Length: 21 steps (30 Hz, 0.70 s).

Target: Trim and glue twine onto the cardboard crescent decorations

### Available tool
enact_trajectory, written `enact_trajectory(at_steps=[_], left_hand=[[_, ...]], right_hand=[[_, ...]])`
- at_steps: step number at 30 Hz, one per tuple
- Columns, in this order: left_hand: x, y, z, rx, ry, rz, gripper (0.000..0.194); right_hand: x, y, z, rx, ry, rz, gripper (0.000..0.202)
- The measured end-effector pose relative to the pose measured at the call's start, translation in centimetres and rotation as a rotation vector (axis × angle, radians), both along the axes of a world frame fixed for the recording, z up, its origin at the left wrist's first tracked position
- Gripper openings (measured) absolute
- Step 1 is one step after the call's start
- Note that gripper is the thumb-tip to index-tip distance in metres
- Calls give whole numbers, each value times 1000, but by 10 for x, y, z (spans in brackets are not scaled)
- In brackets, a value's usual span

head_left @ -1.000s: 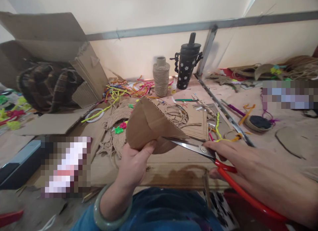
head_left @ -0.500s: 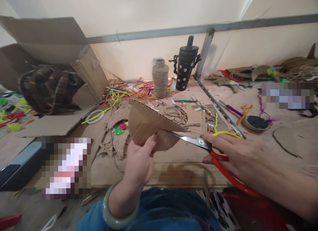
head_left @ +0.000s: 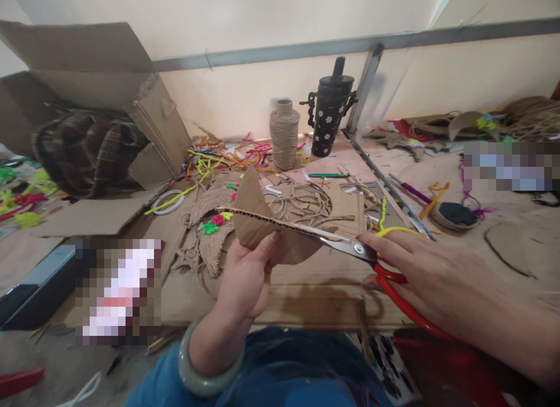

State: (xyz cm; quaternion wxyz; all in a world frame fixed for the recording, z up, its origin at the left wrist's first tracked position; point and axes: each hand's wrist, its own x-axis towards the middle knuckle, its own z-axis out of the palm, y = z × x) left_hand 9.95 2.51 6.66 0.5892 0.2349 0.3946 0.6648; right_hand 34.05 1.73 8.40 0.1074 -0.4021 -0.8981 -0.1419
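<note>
My left hand (head_left: 247, 273) pinches a piece of brown corrugated cardboard (head_left: 300, 246) with the thumb on top, above the front of the table. A cut runs across the cardboard, and the part on its far side stands up in a point. My right hand (head_left: 433, 279) holds scissors (head_left: 361, 249) with red handles by their loops. Their blades point left and lie at the right part of the cut. Just behind the cardboard are twine-covered curved shapes (head_left: 214, 200) with small green, pink and yellow flowers (head_left: 214, 223).
Behind stand a twine spool (head_left: 284, 139), a small glue bottle (head_left: 305, 153) and a black tumbler (head_left: 328, 118). Coloured pipe cleaners (head_left: 236, 153) lie by an open cardboard box (head_left: 161, 127) at left. A green pen (head_left: 329, 175) and twine scraps (head_left: 306, 200) lie mid-table.
The scissors have cut further to the right through the cardboard. The far part of the cardboard has opened upward from the cut, and the right hand has shifted slightly right.
</note>
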Motion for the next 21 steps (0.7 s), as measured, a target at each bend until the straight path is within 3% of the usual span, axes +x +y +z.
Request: enact_trajectory(at_steps=[7, 12, 21], left_hand=[[0, -1, -3, 49, 33, -91, 27], [-1, -2, -1, 44, 56, -99, 28], [-3, -2, 4, 88, 109, -70, 32]], right_hand=[[2, 2, -2, 57, -25, 9, 27], [6, 2, -8, -11, 41, 6, 26], [4, 1, -5, -122, 131, 21, 24]])
